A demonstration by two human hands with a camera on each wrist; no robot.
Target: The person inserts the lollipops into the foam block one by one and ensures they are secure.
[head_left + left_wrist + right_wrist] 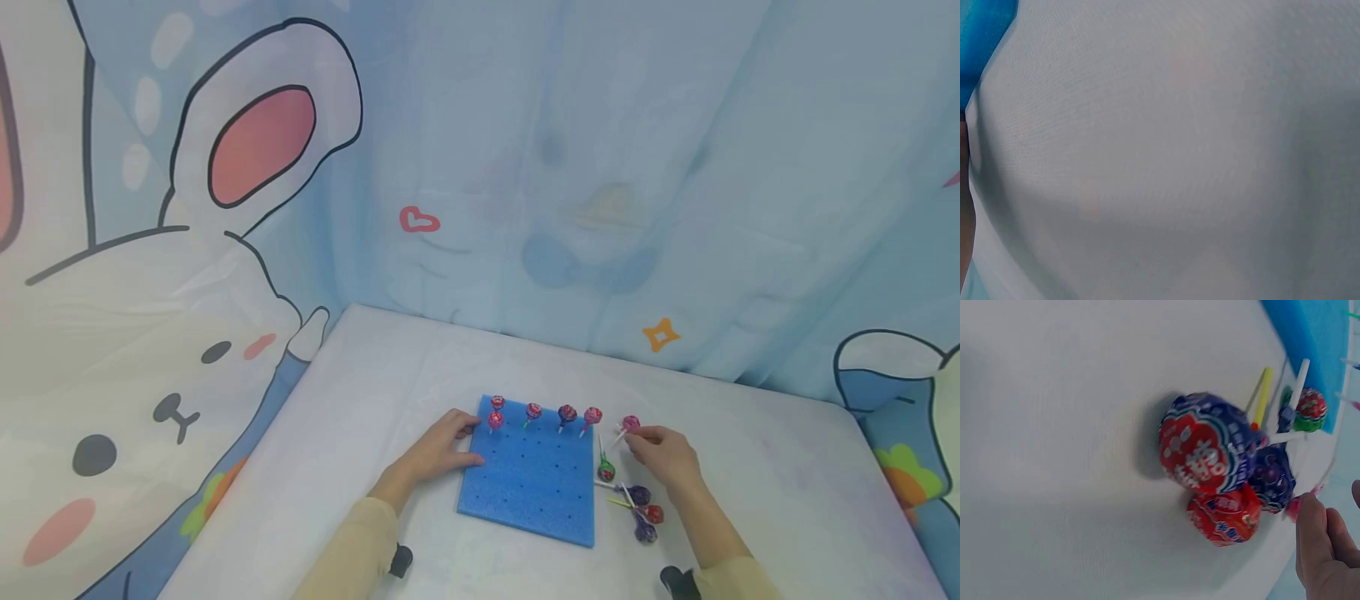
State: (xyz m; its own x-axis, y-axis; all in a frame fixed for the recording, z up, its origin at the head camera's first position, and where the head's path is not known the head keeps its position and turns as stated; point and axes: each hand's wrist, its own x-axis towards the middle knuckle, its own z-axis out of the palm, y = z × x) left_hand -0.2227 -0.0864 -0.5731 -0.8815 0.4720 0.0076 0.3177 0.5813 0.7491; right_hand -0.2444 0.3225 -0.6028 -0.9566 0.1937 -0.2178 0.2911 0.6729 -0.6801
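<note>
A blue foam board [525, 479] with rows of small holes lies on the table. Lollipops stand upright along its far side, among them a dark-wrapped one [567, 413] and a red one [533, 411]; two more stand at the far left corner. My left hand [438, 446] rests at the board's left edge, thumb and fingers spread apart. Right of the board, my right hand [666, 454] pinches a pink lollipop [632, 423], its white stick pointing down and left. In the right wrist view, the fingers [1313, 531] partly hide this lollipop.
Loose lollipops lie between board and right hand: a green one [606, 472], a red one [655, 514] and purple ones, one [646, 532] nearest me, with sticks crossing. The white tabletop [420, 358] ends at a blue cartoon curtain [480, 275].
</note>
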